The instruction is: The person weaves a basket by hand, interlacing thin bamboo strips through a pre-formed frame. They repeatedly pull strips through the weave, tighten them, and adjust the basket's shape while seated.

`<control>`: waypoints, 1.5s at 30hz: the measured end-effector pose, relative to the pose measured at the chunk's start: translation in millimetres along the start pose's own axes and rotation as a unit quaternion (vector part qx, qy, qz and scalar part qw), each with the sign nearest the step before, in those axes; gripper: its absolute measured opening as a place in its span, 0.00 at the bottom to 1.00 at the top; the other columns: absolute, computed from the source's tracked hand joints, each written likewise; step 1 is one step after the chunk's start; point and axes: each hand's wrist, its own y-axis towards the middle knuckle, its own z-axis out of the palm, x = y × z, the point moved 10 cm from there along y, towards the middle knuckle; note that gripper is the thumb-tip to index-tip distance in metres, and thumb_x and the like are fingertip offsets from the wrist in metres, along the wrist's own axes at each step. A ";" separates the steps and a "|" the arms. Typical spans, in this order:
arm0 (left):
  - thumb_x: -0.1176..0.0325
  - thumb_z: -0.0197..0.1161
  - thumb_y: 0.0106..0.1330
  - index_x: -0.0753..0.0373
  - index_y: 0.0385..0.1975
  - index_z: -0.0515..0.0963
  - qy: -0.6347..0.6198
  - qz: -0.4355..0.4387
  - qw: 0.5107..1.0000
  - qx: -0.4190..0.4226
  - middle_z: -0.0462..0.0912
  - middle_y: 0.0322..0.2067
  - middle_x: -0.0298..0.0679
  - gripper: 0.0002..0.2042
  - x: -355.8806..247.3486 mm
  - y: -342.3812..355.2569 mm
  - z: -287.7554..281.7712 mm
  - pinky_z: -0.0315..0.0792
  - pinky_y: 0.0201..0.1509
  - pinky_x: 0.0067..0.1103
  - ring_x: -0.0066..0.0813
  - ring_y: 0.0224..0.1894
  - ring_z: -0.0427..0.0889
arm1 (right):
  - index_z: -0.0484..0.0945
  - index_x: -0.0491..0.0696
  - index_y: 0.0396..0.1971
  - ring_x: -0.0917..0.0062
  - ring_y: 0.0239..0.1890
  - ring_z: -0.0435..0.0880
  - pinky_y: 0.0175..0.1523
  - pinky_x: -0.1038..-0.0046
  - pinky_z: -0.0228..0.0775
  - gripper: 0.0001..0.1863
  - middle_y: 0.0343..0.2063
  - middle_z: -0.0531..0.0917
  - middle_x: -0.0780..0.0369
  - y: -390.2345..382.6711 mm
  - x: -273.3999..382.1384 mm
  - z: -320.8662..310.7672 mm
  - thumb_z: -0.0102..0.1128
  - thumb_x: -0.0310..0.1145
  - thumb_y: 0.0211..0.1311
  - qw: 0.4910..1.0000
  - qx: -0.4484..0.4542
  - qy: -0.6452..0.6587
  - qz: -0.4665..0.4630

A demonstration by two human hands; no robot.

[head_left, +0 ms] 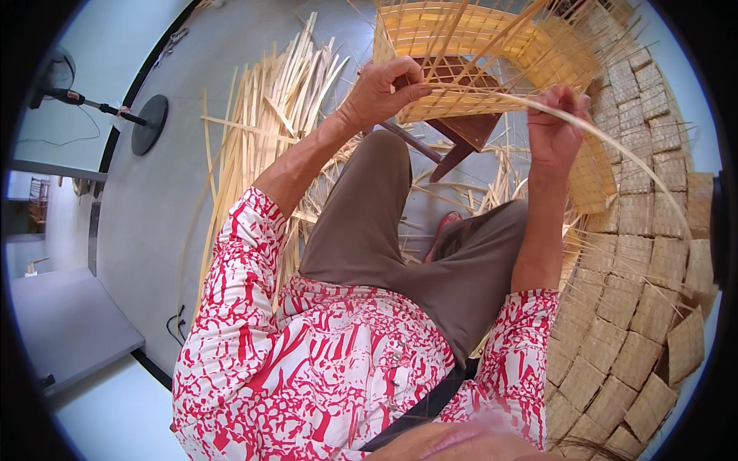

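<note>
An unfinished yellow woven bamboo basket (457, 27) rests on a dark brown wooden stool (461, 138) in front of me, upright strips sticking out from it. My left hand (384, 91) is closed, pinching a strip at the basket's near woven edge. A long pale bamboo strip (630, 154) runs from that edge through my right hand (557, 127), whose fingers are bent around it at the basket's right, and curves down past it on the right.
Loose bamboo strips (261, 115) lie piled on the grey floor (134, 230) at my left and under the stool. Stacked square woven pieces (638, 353) line my right. A black stand with a round base (150, 123) is at the left, above an open grey panel (69, 323).
</note>
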 end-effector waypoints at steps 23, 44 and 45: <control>0.72 0.72 0.63 0.65 0.37 0.79 0.035 0.054 0.998 -0.023 0.80 0.32 0.32 0.08 -28.2 18.9 16.1 0.72 0.36 0.17 0.16 0.32 0.76 | 0.76 0.43 0.46 0.87 0.35 0.76 0.43 0.83 0.71 0.09 0.41 0.82 0.63 -25.5 -54.6 47.5 0.55 0.32 0.74 0.864 -0.104 -0.482 -0.098; 0.70 0.70 0.66 0.66 0.35 0.83 0.088 0.030 0.995 -0.040 0.80 0.24 0.33 0.06 -44.5 15.6 11.6 0.72 0.30 0.18 0.16 0.25 0.78 | 0.74 0.42 0.36 0.61 0.44 0.82 0.54 0.58 0.78 0.17 0.41 0.80 0.54 -63.9 -49.6 -10.9 0.50 0.43 0.77 0.945 -0.314 -0.085 -0.041; 0.70 0.70 0.65 0.66 0.35 0.83 0.096 0.025 0.995 -0.025 0.81 0.24 0.33 0.06 -43.6 15.5 14.2 0.72 0.30 0.17 0.15 0.25 0.79 | 0.75 0.43 0.38 0.64 0.45 0.82 0.54 0.61 0.78 0.17 0.41 0.80 0.55 -62.2 -47.0 -4.9 0.52 0.43 0.76 0.949 -0.284 -0.125 -0.052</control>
